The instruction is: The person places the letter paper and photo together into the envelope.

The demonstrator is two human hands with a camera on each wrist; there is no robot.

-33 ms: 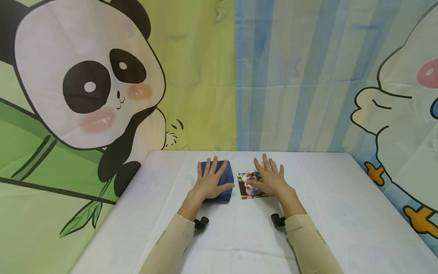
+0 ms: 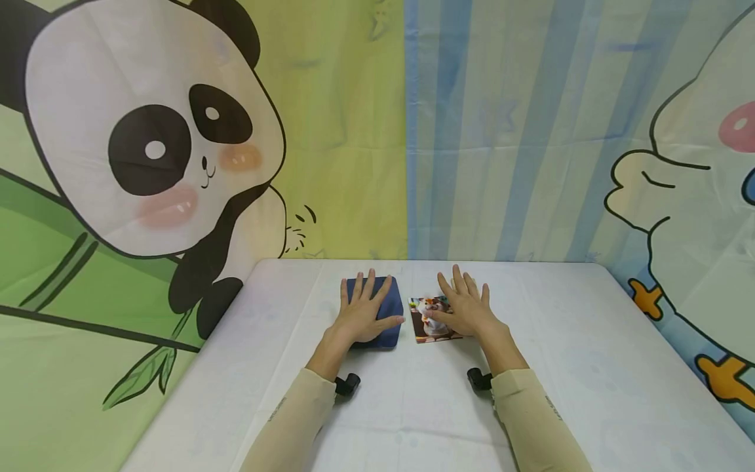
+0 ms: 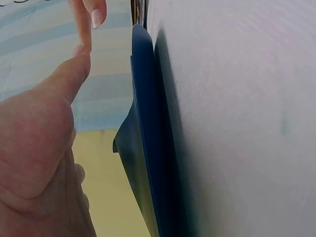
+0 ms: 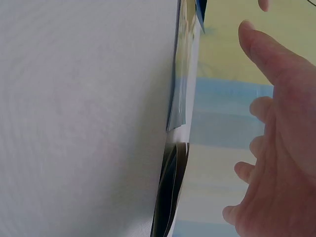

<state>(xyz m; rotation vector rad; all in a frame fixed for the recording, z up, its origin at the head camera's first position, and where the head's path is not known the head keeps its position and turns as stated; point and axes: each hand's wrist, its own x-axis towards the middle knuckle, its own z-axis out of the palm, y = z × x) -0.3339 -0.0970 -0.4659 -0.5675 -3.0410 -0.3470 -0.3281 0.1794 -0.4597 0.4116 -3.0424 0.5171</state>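
My left hand (image 2: 358,319) hovers over a flat dark blue case or folder (image 2: 389,324), fingers spread and palm down. In the left wrist view a gap shows between that palm and the blue case (image 3: 143,118), which has a raised flap on its upper side. My right hand (image 2: 468,313), also with fingers spread, is held above a glossy picture card (image 2: 425,328) of a white and orange animal, covering its right part. The right wrist view shows the card edge-on (image 4: 180,94), and nearer a bent, dark, layered piece (image 4: 170,190) with a brown edge.
A white cloth covers the table (image 2: 560,341). Behind it hangs a curtain (image 2: 501,131) in yellow and blue stripes, with a cartoon panda (image 2: 159,131) at the left. Black wrist-camera mounts (image 2: 348,385) stick out by both sleeves, and the blue case lies left of the card.
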